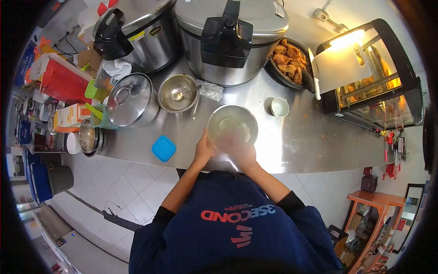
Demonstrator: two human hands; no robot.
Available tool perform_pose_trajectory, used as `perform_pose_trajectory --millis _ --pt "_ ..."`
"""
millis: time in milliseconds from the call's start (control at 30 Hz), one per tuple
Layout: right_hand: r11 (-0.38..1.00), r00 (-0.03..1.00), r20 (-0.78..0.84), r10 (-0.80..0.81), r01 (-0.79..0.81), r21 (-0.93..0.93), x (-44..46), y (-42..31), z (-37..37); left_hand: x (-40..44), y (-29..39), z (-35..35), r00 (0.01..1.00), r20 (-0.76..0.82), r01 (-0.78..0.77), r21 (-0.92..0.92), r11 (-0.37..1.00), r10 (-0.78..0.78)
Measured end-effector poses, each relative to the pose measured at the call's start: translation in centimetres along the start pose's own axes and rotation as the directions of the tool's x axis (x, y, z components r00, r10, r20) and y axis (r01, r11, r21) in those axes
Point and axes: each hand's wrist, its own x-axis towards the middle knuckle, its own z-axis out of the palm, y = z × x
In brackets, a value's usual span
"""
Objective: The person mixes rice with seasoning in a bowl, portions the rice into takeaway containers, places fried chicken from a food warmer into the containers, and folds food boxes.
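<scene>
A round metal bowl point(253, 122) stands on the steel counter in front of me, with pale, whitish lumps point(226, 123) inside that I cannot identify. My left hand point(204, 150) grips the bowl's left side near its rim. My right hand point(242, 154) is over the bowl's near right part; its fingers reach inside and are smeared by motion. Left of the bowl lies a blue square lid point(164, 148). Behind it sits a smaller metal bowl point(169, 106) with a spoon point(179, 96) in it. To the right is a small pale cup point(279, 107).
Two large steel cookers point(194, 55) line the back. A black pan of fried chicken point(290, 61) and a white-handled knife point(317, 88) are at the back right, beside a lit display case point(372, 82). A lidded pot point(145, 109) stands left. The counter's front edge touches my torso.
</scene>
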Motion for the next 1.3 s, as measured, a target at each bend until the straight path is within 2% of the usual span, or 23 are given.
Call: perform_pose_trajectory --millis 67,133,167,233,300,367,433,533,667,700,800,867,900,1000,1067,1200,1233,1267,1300 --pt "0.991 0.986 0.143 -0.084 0.067 0.119 1.2 3.8 -1.8 -0.4 0.6 0.1 1.0 -0.002 -0.012 0.043 0.999 0.012" --pt "0.993 0.964 0.267 -0.017 -0.015 0.119 2.0 5.4 -7.1 -0.2 0.9 0.1 0.998 0.001 -0.07 0.065 0.995 0.07" --pt "0.995 0.97 0.244 0.012 -0.036 0.092 2.4 5.4 -8.6 -0.3 0.5 0.1 0.994 0.002 -0.11 0.066 0.992 0.11" --pt "0.996 0.976 0.204 0.075 -0.085 0.041 2.6 5.3 -10.1 -1.2 1.8 0.2 0.998 -0.022 -0.055 0.04 0.998 0.056" --pt "0.998 0.978 0.198 0.063 -0.057 -0.035 2.7 4.2 -6.0 -2.1 4.1 0.5 0.991 -0.06 0.118 -0.019 0.993 -0.119" --pt "0.998 0.991 0.133 -0.006 0.014 -0.061 2.1 2.4 -3.0 0.7 -2.6 0.4 0.985 -0.101 -0.123 0.156 0.98 0.139" --pt "0.995 0.988 0.153 -0.037 0.051 -0.083 0.8 1.3 -1.7 0.8 -3.2 0.4 0.955 -0.159 -0.21 0.237 0.949 0.251" --pt "0.99 0.987 0.152 -0.051 0.07 -0.121 -1.6 -0.4 -2.3 -0.2 -1.4 1.1 0.947 -0.238 -0.164 0.214 0.963 0.214" --pt "0.974 0.978 0.203 -0.047 0.09 -0.209 -3.6 -1.5 -1.5 -1.7 0.6 1.2 0.974 -0.17 -0.106 0.251 0.962 0.152" --pt "0.991 0.966 0.257 -0.027 0.06 -0.123 -3.0 -1.1 -1.0 -1.6 0.6 1.1 0.979 -0.139 -0.105 0.269 0.958 0.147" --pt "0.998 0.988 0.144 -0.051 0.057 -0.037 -1.4 2.3 -1.2 -0.4 -0.8 0.2 0.985 -0.019 -0.156 0.299 0.941 0.169" --pt "0.98 0.952 0.288 0.103 -0.147 0.135 0.5 5.1 -4.4 0.0 -2.5 0.3 0.968 -0.027 -0.225 0.333 0.916 0.248" --pt "0.966 0.962 0.231 0.144 -0.187 0.178 0.3 5.9 -5.3 0.1 -2.3 0.3 0.967 -0.047 -0.224 0.309 0.924 0.25" --pt "0.991 0.955 0.279 0.1 -0.121 0.059 -0.8 5.2 -7.0 -0.5 -1.5 0.7 0.976 -0.096 -0.172 0.206 0.963 0.195" --pt "0.996 0.971 0.221 0.093 -0.09 -0.023 -2.2 2.6 -4.3 0.1 -2.8 0.6 0.974 -0.068 -0.194 0.234 0.953 0.215" --pt "1.0 0.981 0.193 0.007 -0.01 0.015 -2.3 2.2 -0.1 -0.4 -2.0 0.7 0.982 -0.036 -0.174 0.184 0.967 0.184" --pt "0.992 0.971 0.219 0.094 -0.111 0.066 -1.2 3.2 -1.2 -0.4 -2.4 0.7 0.985 -0.035 -0.162 0.18 0.97 0.171" --pt "0.982 0.972 0.217 0.092 -0.124 0.143 -0.7 4.6 -2.6 -0.2 -2.8 0.8 0.984 -0.037 -0.16 0.211 0.964 0.172" --pt "0.978 0.968 0.215 0.129 -0.16 0.134 -0.6 5.0 -4.8 -0.1 -2.8 0.8 0.984 -0.041 -0.16 0.22 0.962 0.173"
